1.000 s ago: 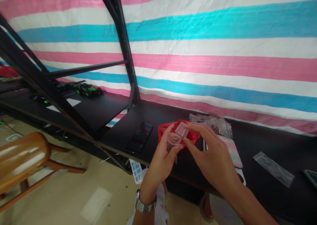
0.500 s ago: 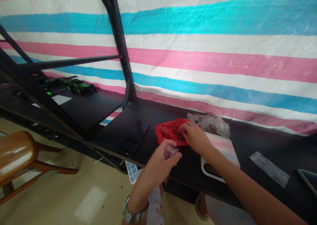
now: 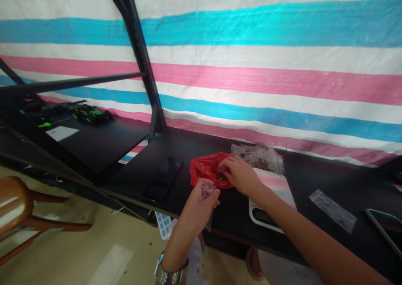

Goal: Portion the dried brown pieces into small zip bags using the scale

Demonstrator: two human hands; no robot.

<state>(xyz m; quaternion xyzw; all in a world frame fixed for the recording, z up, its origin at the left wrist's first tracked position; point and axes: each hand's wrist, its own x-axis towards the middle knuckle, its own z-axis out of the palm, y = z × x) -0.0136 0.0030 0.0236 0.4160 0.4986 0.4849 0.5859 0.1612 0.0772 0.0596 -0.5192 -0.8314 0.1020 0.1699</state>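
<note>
The right hand (image 3: 240, 176) has let go of the small clear zip bag (image 3: 207, 189), which the left hand (image 3: 201, 201) now pinches alone above the black shelf (image 3: 188, 145), and digs into the red plastic bag (image 3: 204, 170), where its buried fingertips hide whether they grip anything.

Hands: left (image 3: 197, 203) on pouch (image 3: 207, 189), right (image 3: 240, 176) in bag (image 3: 202, 170)

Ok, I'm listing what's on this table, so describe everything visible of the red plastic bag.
The red plastic bag is thin, glossy and crumpled, slumped open on the black table beside a dark phone. The right hand has its fingertips in the bag's mouth, where small dark bits show. Clear packets lie behind it. The left hand holds a small clear bag in front of it.
</note>
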